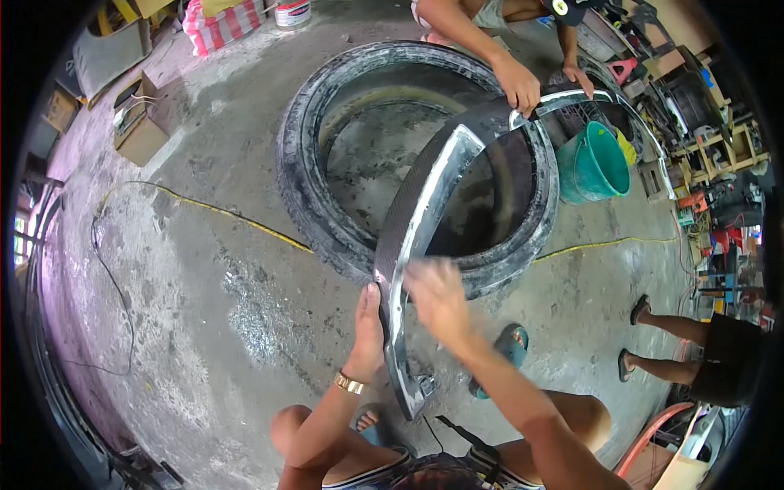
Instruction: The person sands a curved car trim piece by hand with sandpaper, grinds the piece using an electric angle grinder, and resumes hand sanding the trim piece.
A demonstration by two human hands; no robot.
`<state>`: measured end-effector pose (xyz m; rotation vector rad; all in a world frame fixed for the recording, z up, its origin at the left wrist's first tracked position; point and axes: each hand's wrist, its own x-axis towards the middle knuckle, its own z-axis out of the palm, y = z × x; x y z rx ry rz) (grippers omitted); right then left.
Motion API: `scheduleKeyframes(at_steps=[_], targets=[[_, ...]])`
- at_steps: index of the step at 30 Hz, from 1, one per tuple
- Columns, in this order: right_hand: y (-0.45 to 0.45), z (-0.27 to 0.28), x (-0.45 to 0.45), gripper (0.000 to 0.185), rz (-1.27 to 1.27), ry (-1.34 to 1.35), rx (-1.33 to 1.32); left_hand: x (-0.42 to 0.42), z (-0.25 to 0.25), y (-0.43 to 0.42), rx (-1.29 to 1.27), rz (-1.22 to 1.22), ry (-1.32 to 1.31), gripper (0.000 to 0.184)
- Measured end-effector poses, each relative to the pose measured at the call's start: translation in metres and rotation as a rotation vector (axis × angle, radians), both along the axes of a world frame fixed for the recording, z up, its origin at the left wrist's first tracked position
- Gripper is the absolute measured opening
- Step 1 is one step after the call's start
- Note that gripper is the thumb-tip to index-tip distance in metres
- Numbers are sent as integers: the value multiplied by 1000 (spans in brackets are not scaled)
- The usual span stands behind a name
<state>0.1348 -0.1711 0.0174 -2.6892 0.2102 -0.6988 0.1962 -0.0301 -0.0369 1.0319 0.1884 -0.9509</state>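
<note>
A long, curved dark car trim panel [390, 237] with a woven carbon look and a whitish inner flange lies across a big dusty tire [298, 155]. My left hand [371, 327] grips its outer edge near the close end, thumb upward, with its other fingers partly hidden. On the panel's inner side is my right hand [437, 298], smeared by motion at the flange. Whether it touches the panel or holds anything small cannot be made out. The panel's near end hangs past the tire, above the floor by my feet.
Across the tire, a co-worker's hand [518, 86] rests at the panel's far end. A green bucket [592, 167] stands right of the tire. A yellow hose [237, 215] runs along the concrete floor. Another person's legs [674, 327] are at right; a cardboard box [140, 122] stands left.
</note>
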Motion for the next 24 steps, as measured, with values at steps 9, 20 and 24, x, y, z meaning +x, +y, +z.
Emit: scheduleKeyframes(at_steps=[9,20,24], targets=[[31,-2,-25,24,-13,58,118,2,3,-1,26,27,31,54],[-3,-1,6,33,-43,78,29,-2,-4,1,69,-1,-103,44],[37,7,-16,31,-94,41,93,-6,-21,-2,92,71,4,44]])
